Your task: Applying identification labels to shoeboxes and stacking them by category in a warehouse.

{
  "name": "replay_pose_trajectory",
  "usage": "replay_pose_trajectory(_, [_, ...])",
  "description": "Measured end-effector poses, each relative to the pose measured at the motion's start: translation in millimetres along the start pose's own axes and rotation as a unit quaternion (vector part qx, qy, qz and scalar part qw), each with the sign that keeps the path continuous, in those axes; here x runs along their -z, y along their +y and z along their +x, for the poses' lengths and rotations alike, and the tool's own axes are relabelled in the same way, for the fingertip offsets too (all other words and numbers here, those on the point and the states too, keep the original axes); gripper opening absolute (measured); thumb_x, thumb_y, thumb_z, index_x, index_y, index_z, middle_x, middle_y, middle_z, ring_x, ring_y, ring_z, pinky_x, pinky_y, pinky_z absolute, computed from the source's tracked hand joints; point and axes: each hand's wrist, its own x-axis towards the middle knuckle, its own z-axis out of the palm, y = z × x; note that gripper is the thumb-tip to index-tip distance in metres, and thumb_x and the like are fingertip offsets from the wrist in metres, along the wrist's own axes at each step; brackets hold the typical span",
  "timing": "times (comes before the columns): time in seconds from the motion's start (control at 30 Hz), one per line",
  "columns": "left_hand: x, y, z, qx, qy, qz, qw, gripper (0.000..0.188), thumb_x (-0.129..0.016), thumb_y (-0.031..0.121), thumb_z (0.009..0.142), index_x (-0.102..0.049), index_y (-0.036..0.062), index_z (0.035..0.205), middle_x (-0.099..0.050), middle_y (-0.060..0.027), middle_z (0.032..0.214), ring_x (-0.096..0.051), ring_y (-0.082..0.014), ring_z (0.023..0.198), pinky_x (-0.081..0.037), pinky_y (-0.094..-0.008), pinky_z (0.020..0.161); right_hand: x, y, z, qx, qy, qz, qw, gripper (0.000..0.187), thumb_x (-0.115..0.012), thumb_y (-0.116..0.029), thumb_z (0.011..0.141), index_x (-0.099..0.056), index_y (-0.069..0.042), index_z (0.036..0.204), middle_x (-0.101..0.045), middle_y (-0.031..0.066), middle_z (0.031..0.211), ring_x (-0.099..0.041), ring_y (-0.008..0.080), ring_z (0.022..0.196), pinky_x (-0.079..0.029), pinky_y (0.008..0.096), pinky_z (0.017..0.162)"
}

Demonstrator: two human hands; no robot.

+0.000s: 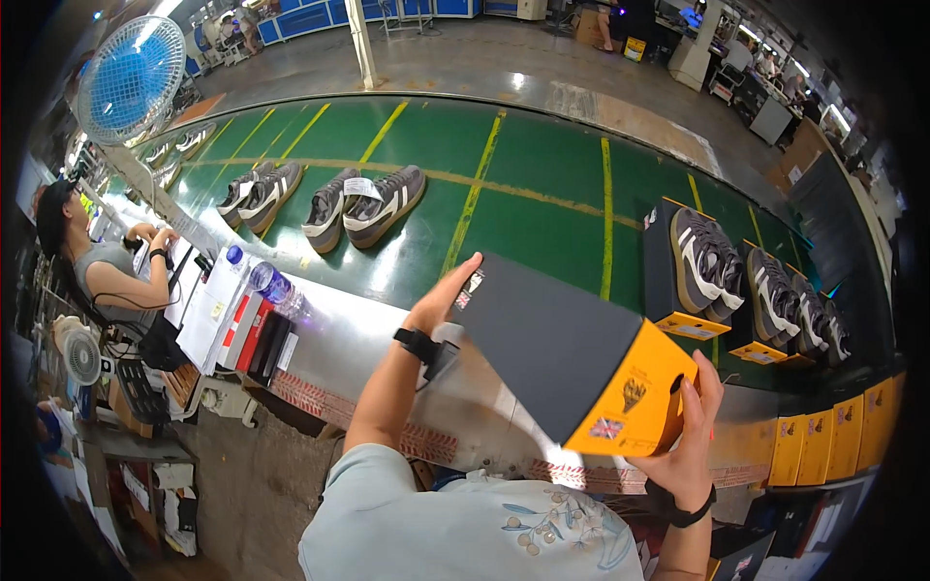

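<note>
Between my two hands a shoebox (557, 334), dark grey with a yellow end, is held tilted above the metal table edge. My left hand (446, 295) grips its far left corner, and part of those fingers is hidden by the box. My right hand (690, 426) grips the yellow end, a thumb near the round hole there. Beyond the box, a pair of grey shoes with white stripes (373, 211) stands on the green conveyor belt (542, 208), a white paper slip on it. To the right, another grey pair (705, 263) rests on a dark shoebox (661, 271) with a yellow end.
More shoes on boxes (775, 300) stand at the right, above a row of yellow-ended boxes (819, 441). At the left are a water bottle (274, 287), papers (215, 308) and a blue fan (133, 79). A co-worker (111, 266) sits at the far left.
</note>
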Motion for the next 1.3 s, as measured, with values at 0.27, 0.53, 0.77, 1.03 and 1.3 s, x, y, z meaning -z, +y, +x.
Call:
replay_pose_trajectory(0.27, [181,43,98,-0.283,0.558,0.490,0.607,0.041,-0.065,0.019,0.083,-0.061,0.0128,0.124,-0.043,-0.0188,0.142,-0.039,-0.0408,0.129,-0.034,-0.0517,0.107,-10,1,19,-0.007,-0.045,-0.165,0.985,0.095,-0.089,-0.025,0.061,-0.039,-0.022,0.142,-0.030,0.0229,0.150,-0.032,0.0439,0.137,-0.027,0.0594,0.109])
replay_pose_trajectory(0.53, [193,74,81,-0.331,0.465,0.437,0.696,0.027,-0.069,0.016,0.085,-0.068,0.0072,0.110,-0.068,-0.0099,0.090,-0.064,-0.0199,0.081,-0.051,-0.0317,0.078,-20,-3,22,-0.030,-0.072,-0.178,0.981,0.087,-0.087,-0.022,0.058,-0.049,-0.019,0.136,-0.033,0.0200,0.149,-0.034,0.0413,0.137,-0.023,0.0590,0.111])
replay_pose_trajectory(0.77, [-38,124,-46,-0.470,0.064,0.070,0.878,0.049,-0.065,-0.006,0.089,-0.046,-0.0047,0.134,-0.065,-0.0098,0.102,-0.064,-0.0131,0.091,-0.051,-0.0243,0.077,-30,12,60,-0.024,-0.021,-0.170,0.985,0.088,-0.084,-0.022,0.056,-0.050,-0.018,0.138,-0.036,0.0180,0.149,-0.038,0.0366,0.134,-0.032,0.0535,0.099])
replay_pose_trajectory(1.03, [-124,93,-100,-0.323,-0.155,-0.048,0.932,0.016,-0.064,-0.008,0.088,-0.058,-0.0027,0.101,-0.069,-0.0123,0.100,-0.070,-0.0164,0.085,-0.058,-0.0268,0.075,-52,3,90,-0.007,-0.026,-0.096,0.995,0.091,-0.086,-0.031,0.060,-0.045,-0.015,0.140,-0.035,0.0184,0.149,-0.033,0.0361,0.139,-0.031,0.0576,0.102])
replay_pose_trajectory(1.3, [-128,83,-90,-0.331,-0.057,0.066,0.940,0.012,-0.066,-0.001,0.090,-0.059,-0.0017,0.100,-0.072,-0.0114,0.089,-0.072,-0.0166,0.077,-0.058,-0.0239,0.069,-63,18,87,-0.082,0.064,0.142,0.984,0.058,-0.080,-0.041,0.076,-0.053,-0.009,0.116,-0.045,0.0195,0.145,-0.034,0.0367,0.141,-0.022,0.0524,0.114])
